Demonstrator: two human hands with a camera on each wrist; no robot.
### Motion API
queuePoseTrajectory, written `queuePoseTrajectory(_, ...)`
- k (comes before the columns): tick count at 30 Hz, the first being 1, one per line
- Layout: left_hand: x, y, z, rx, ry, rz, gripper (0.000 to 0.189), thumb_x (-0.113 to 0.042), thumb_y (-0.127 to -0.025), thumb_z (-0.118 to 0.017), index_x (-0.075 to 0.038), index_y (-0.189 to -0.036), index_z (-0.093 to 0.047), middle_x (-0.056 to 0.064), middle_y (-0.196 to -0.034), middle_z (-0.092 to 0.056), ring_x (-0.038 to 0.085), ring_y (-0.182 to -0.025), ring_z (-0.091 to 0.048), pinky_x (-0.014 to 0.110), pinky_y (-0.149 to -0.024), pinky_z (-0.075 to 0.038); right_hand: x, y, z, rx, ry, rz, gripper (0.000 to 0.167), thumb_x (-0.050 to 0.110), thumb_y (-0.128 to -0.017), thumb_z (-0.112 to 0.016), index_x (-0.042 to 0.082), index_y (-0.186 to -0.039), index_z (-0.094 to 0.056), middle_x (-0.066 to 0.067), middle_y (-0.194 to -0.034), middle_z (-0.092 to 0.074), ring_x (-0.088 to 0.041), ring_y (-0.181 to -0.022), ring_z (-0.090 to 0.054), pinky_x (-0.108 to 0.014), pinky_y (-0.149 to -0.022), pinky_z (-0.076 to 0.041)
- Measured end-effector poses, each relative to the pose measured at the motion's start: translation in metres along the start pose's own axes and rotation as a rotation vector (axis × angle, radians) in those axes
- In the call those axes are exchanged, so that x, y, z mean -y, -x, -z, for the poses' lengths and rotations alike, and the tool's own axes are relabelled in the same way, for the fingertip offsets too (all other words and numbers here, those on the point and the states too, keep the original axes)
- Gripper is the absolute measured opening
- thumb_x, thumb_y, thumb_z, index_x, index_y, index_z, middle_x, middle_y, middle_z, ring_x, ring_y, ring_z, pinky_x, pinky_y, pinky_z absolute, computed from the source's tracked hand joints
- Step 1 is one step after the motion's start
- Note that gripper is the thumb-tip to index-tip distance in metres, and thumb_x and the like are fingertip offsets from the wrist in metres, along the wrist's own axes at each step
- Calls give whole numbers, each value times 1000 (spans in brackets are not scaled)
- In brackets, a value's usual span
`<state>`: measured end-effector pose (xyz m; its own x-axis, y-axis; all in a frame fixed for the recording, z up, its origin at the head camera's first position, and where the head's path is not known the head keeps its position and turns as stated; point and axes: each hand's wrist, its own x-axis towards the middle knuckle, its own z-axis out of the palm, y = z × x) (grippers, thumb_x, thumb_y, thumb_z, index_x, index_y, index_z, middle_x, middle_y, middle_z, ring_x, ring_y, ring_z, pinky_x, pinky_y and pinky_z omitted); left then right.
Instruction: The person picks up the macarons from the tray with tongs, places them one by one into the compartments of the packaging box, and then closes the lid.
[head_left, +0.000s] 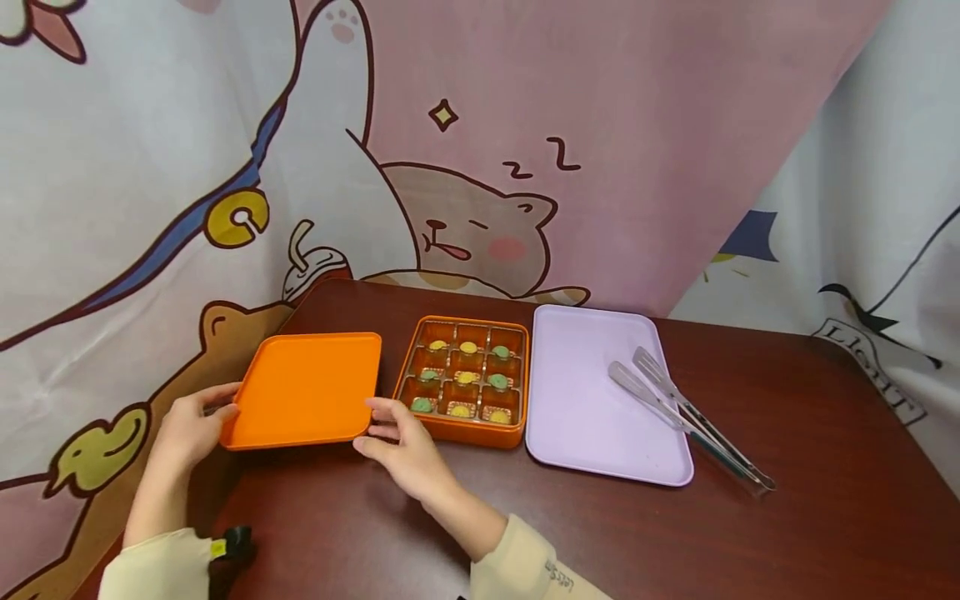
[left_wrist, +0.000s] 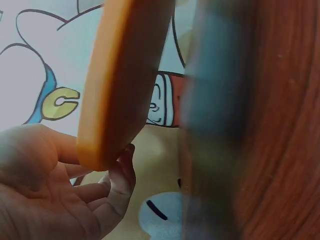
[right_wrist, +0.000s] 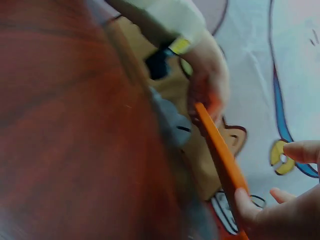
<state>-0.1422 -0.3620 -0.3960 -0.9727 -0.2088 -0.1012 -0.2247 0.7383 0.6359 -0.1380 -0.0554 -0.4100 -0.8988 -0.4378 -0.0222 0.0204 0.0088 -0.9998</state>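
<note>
My left hand (head_left: 187, 429) grips the left edge of a square orange box lid (head_left: 307, 387), thumb on one side and curled fingers on the other in the left wrist view. The lid is tilted and held above the table at the left. At its front right corner is my right hand (head_left: 408, 450). The right thumb touches the lid's edge (right_wrist: 227, 160) in the right wrist view, while the other fingers extend apart from it. Just right of the lid sits an orange box (head_left: 457, 429) with a divided insert holding several small yellow and green round pieces.
A lilac tray (head_left: 577, 400) lies to the right of the box. Metal tongs (head_left: 686, 421) rest across its right edge, handles on the brown table (head_left: 810, 400). A patterned curtain (head_left: 637, 150) hangs behind and along the left side.
</note>
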Motion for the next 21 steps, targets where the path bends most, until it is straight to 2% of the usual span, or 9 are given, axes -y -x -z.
queuePoseTrajectory(2, -3, 3, 1, -2, 45, -5, 46, -16, -105, -46, 10, -143, -45, 39, -134, -51, 24, -90, -64, 19, -68, -49, 6, -4, 7, 11, -82, -15, 51, 10, -94, -66, 7, -142, -50, -17, -127, -57, -22, -108, -65, -35, -94, -56)
queuePoseTrajectory(5, -13, 6, 2, -3, 122, -25, 47, -18, -106, -45, 9, -144, -45, 37, -132, -52, 3, -79, -59, 14, -65, -50, 16, -12, 19, 30, -206, -27, 55, 4, -95, -64, 5, -146, -45, -12, -109, -59, -13, -88, -67, -31, -88, -59)
queuePoseTrajectory(8, -29, 6, 0, -3, 172, -74, 46, -19, -105, -47, 7, -144, -46, 32, -127, -58, -4, -75, -57, 15, -66, -52, 25, -17, 33, 37, -258, -23, 58, 3, -97, -61, 1, -150, -38, -4, -96, -57, -9, -75, -65, -28, -79, -61)
queuePoseTrajectory(10, -41, 5, -2, 16, 214, -101, 46, -18, -105, -48, 6, -145, -46, 27, -127, -59, -4, -76, -59, 16, -68, -54, 28, -17, 42, 37, -232, -17, 58, 5, -98, -60, -1, -150, -35, -1, -92, -57, -8, -71, -63, -25, -73, -60)
queuePoseTrajectory(14, -60, 4, -7, 35, 296, -139, 48, -20, -104, -51, 4, -146, -45, 1, -116, -65, -5, -82, -61, 14, -74, -55, 34, -14, 62, 20, -118, 10, 58, 4, -97, -61, -3, -149, -37, -2, -89, -58, -8, -68, -61, -27, -70, -60)
queuePoseTrajectory(17, -77, 3, -10, -21, 318, -176, 47, -21, -103, -55, 2, -144, -49, -18, -102, -60, -8, -85, -58, 10, -75, -52, 39, -12, 77, -61, -40, 59, 55, 1, -95, -62, -1, -146, -42, -3, -86, -57, -10, -66, -60, -27, -67, -59)
queuePoseTrajectory(21, -106, 0, -18, -130, 378, -238, 41, -19, -99, -62, 2, -135, -58, -24, -92, -58, -8, -85, -57, 7, -75, -49, 45, -10, 93, -230, -5, 143, 46, -4, -94, -61, -3, -139, -52, -5, -86, -56, -11, -67, -60, -24, -66, -59)
